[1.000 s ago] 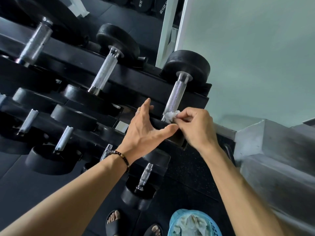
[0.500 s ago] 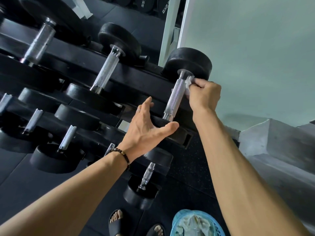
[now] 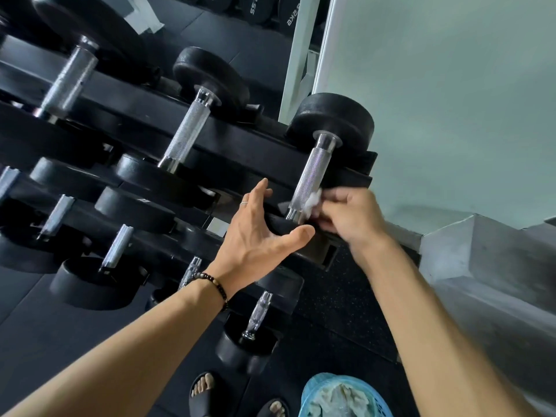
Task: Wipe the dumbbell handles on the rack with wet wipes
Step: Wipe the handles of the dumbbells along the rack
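The black dumbbell rack (image 3: 240, 145) holds several dumbbells with knurled metal handles. The rightmost top-row dumbbell handle (image 3: 313, 173) runs from its far black head (image 3: 334, 121) down to a near head (image 3: 282, 227). My right hand (image 3: 346, 215) pinches a white wet wipe (image 3: 311, 203) against the lower end of that handle. My left hand (image 3: 258, 233) rests with fingers spread on the near head, thumb along its front edge.
Another top-row handle (image 3: 189, 133) lies to the left, and smaller dumbbells (image 3: 258, 314) sit on lower rows. A blue basket (image 3: 340, 395) with used wipes stands on the dark floor by my sandalled feet (image 3: 204, 392). A grey concrete ledge (image 3: 481, 251) and pale wall are right.
My right hand slid the wipe from the handle's near end up to the far end, then back down to the near end. My left hand stayed on the near head.
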Motion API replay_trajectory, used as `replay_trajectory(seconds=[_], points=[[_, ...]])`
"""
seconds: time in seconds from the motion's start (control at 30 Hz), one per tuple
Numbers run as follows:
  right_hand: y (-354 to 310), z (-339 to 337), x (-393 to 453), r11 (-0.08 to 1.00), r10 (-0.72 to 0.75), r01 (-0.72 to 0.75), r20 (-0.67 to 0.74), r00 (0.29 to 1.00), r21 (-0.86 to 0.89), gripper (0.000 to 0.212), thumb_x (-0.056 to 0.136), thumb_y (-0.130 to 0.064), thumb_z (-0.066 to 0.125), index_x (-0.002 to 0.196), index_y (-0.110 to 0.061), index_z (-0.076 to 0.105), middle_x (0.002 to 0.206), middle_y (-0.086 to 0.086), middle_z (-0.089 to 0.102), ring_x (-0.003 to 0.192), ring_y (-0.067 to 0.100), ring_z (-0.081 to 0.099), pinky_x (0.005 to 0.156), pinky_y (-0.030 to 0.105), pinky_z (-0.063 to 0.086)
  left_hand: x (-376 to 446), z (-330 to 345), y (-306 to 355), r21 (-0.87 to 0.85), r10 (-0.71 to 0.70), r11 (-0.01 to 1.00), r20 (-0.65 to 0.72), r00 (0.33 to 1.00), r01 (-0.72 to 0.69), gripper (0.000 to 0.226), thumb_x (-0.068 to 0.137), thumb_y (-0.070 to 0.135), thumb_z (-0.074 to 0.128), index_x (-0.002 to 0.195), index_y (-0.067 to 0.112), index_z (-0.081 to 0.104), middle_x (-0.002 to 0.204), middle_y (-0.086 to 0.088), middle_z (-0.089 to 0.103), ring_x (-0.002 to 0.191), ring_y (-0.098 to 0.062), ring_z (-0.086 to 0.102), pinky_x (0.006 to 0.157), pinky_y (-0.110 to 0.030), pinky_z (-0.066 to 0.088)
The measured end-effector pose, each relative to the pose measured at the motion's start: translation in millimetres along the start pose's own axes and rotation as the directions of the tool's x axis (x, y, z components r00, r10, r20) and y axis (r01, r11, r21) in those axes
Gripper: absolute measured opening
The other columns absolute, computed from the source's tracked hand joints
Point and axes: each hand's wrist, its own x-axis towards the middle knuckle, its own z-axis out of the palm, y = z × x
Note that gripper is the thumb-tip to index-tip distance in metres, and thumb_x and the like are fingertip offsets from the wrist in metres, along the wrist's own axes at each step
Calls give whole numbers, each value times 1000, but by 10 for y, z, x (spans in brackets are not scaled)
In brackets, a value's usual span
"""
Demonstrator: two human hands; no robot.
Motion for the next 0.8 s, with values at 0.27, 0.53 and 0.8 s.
replay_trajectory(seconds=[0.27, 0.53, 0.8], points=[[121, 3, -3, 999, -15, 19, 99, 995, -43, 21, 90, -7, 66, 84, -23, 77, 83, -4, 77, 87, 13, 73, 81, 32, 59, -2, -11, -3, -2, 2, 1000, 5, 1000, -2, 125, 50, 79, 50, 156, 22, 16, 147, 9, 40, 121, 2, 32, 85, -3, 24], [-187, 63, 443, 846, 88, 8, -155, 984, 533, 41, 88, 13, 52, 72, -18, 74, 80, 4, 74, 83, 19, 71, 74, 33, 60, -6, -4, -7, 12, -12, 1000, 12, 1000, 12, 124, 51, 80, 49, 156, 23, 15, 150, 9, 38, 138, -9, 33, 101, -23, 27], [-26, -50, 420, 848, 35, -28, -3, 999, 530, 27, 87, 16, 54, 84, -3, 72, 79, 12, 71, 74, 20, 67, 69, 26, 59, 0, 7, -8, 6, -10, 1000, 0, 1000, 10, 123, 52, 80, 50, 156, 24, 16, 149, 12, 39, 131, -1, 32, 99, -18, 25]])
